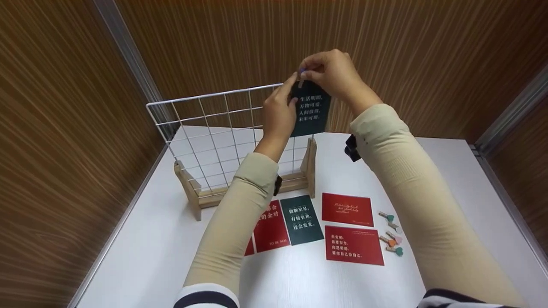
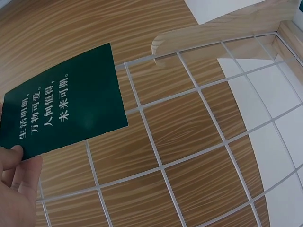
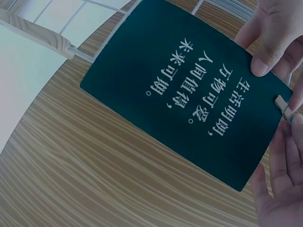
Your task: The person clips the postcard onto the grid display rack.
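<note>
A dark green card with white Chinese lettering hangs upright at the upper right corner of a white wire grid. My left hand pinches the card's edge near its top, thumb on the printed face. In my right hand, thumb and fingers pinch a small wooden clothespin at the card's top edge. The clothespin's blue end is mostly covered by the fingers. Whether it also bites the grid wire behind the card cannot be seen.
Wooden feet hold the grid up on the white table. In front lie another green card and several red cards, one partly behind the left sleeve. Several small clothespins lie to their right. Wood-grain panels surround the table.
</note>
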`<state>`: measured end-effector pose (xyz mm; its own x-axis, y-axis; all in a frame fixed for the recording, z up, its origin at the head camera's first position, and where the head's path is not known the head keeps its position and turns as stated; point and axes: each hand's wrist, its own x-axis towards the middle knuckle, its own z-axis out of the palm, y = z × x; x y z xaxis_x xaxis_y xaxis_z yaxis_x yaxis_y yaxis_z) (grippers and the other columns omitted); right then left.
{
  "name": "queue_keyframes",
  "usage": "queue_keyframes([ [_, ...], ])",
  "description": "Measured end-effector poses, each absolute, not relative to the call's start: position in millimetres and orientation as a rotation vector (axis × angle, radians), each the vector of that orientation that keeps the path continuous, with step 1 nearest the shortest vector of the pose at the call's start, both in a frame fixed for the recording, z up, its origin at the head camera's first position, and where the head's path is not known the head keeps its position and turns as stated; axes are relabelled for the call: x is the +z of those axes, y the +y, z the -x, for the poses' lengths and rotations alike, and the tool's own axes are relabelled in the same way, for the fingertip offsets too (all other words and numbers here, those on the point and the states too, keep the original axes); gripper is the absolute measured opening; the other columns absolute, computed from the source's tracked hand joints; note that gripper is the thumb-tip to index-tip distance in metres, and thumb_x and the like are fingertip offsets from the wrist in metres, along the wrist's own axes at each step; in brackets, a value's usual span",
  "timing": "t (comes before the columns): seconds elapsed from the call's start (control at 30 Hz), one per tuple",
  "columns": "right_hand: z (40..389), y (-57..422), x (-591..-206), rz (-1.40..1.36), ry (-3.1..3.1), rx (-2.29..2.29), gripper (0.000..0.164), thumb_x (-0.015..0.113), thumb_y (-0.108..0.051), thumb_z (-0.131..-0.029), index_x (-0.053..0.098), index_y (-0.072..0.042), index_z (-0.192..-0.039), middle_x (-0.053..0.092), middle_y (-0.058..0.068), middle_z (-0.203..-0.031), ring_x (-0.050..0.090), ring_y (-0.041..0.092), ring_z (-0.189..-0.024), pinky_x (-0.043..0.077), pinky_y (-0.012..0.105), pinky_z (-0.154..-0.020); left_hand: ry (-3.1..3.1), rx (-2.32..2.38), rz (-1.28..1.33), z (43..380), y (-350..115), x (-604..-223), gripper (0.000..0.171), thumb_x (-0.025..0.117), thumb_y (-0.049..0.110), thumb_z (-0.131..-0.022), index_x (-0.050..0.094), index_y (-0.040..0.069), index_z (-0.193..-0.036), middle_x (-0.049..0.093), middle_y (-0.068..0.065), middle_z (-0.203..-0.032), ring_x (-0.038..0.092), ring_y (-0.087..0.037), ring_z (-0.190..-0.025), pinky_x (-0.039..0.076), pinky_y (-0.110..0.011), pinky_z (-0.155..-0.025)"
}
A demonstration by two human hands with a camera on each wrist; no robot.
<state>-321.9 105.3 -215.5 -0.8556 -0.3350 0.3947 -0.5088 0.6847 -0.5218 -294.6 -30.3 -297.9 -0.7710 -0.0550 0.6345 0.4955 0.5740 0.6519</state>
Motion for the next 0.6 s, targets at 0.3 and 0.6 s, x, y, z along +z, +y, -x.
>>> queue_keyframes([
  [0.3,325.2,111.5,-229.0,-0.72,-2.552,1.14,0.026,0.062,-0.016,-0.093,0.066,-0.008,-0.117,0.067,0.005,-0.106,0.064,0.014,-0.096,0.05,0.028,-0.086,-2.186,-1.168,0.382,294.0,-32.1,-302.9,0.052,0.061,0.002,-0.092,0.047,0.009,-0.141,0.06,-0.01,-0.125,0.058,-0.017,-0.109,0.042,-0.019,-0.094],
  [0.6,327.2,120.9,-240.6,-0.744,-2.518,1.194,0.04,0.064,-0.026,-0.092,0.059,-0.01,-0.128,0.063,0.005,-0.118,0.06,0.017,-0.107,0.046,0.032,-0.094,-2.158,-1.185,0.396,293.6,-35.5,-308.3,0.059,0.071,0.021,-0.088,0.047,0.006,-0.139,0.066,-0.007,-0.108,0.063,-0.013,-0.095,0.047,-0.018,-0.083],
])
